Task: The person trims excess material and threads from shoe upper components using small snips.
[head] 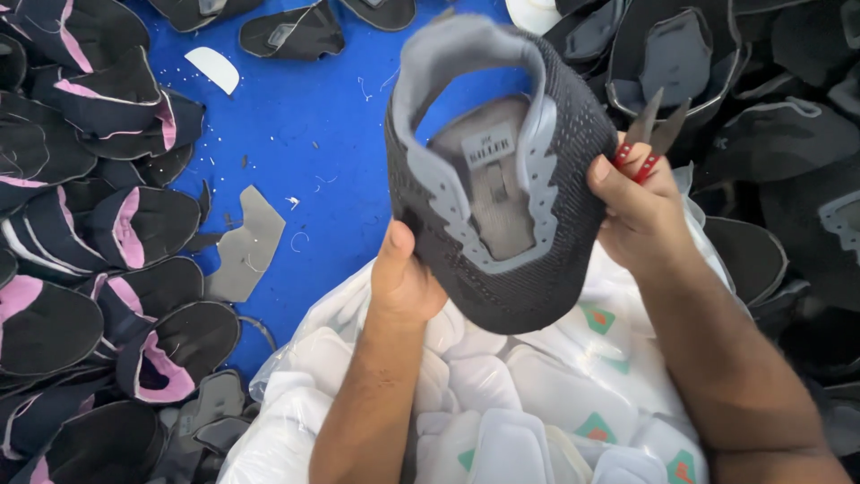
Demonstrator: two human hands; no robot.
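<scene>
Hands [403, 273] gripping shoe upper [502, 188] — insoles [537, 403] beneath, snips [654, 134]

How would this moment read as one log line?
left hand: grips shoe upper | right hand: steadies upper, holds thread snips | below: bag of white insoles

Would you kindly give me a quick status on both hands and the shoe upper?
Left hand and right hand grip grey shoe upper, raised. Right also holds red-handled snips. Bag of white insoles beneath; nothing blocking.
</scene>
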